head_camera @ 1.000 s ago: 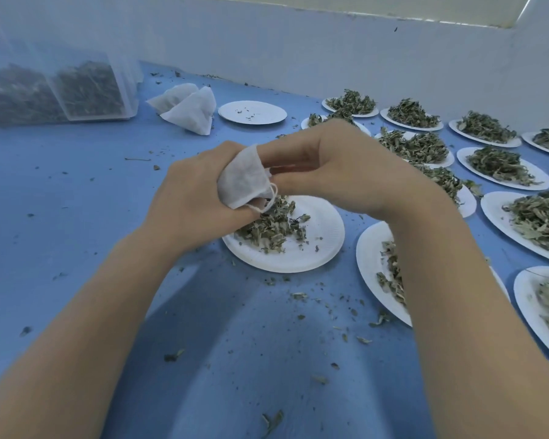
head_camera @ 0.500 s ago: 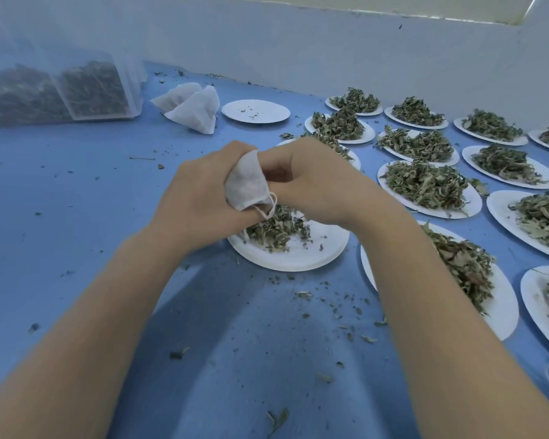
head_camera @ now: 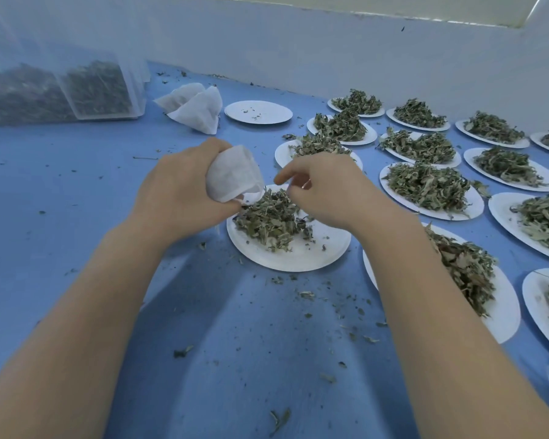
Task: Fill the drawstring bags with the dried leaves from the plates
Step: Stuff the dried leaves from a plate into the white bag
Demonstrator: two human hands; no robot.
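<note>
White, thin and cloth-like, the bag (head_camera: 232, 174) sits bunched in the left hand (head_camera: 184, 191), whose fingers are wrapped round it from behind and mostly hidden by the fabric and the back of the hand. Its mouth points down and right, just above the near plate (head_camera: 298, 258); whether the mouth is open is hard to make out, and its string shows only as a small loop at the lower edge. The right hand (head_camera: 327, 191) hovers over the same plate, fingers curled inward with the tips close together above the leaves (head_camera: 270, 220); they may pinch a few flakes, but I cannot tell. The leaves are crumpled, grey-green and brittle-looking, heaped on the plate's left half. The plate is a round white disc with a shallow rim.

Crumbs (head_camera: 308, 294) speckle the smooth blue counter (head_camera: 76, 185). To the right, more heaped plates (head_camera: 431, 188) run in rows, the outermost cut off by the frame edge. Farther back lies a nearly bare plate (head_camera: 258, 112), beside two flat spare bags (head_camera: 197, 107). At far left a clear tub (head_camera: 99, 90) holds dark leaf, blurred.
</note>
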